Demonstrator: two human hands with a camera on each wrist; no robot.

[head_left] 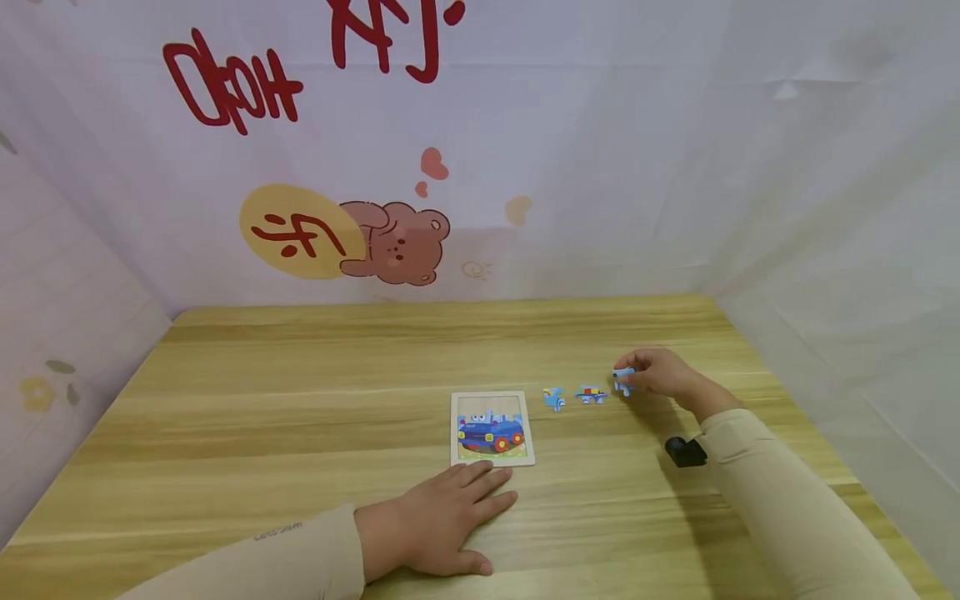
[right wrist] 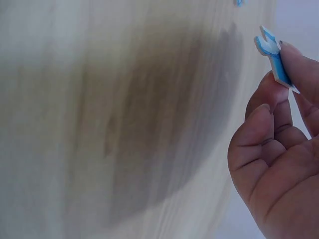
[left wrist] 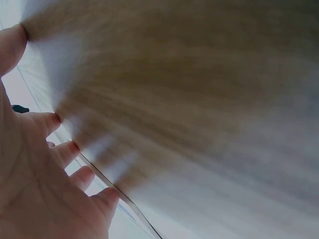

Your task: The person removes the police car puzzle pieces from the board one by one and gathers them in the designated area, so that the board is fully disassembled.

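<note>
Between its thumb and fingers my right hand [head_left: 660, 373] pinches a light-blue jigsaw puzzle piece [right wrist: 273, 54], lifted off the table in the right wrist view. Just left of it lie a puzzle piece with red and yellow blocks [head_left: 591, 394] and another blue piece [head_left: 553, 398]. A square wooden puzzle board [head_left: 454, 429] shows a blue car picture [head_left: 487, 432] in its lower part, with bare wood above. My left hand [head_left: 442, 517] rests flat on the table with spread fingers, its fingertips touching or close to the board's near edge.
The wooden table [head_left: 300, 375] is bordered by a white printed cloth [head_left: 600, 167] at the back and sides. A small black device [head_left: 686, 452] sits at the right wrist, beside the sleeve.
</note>
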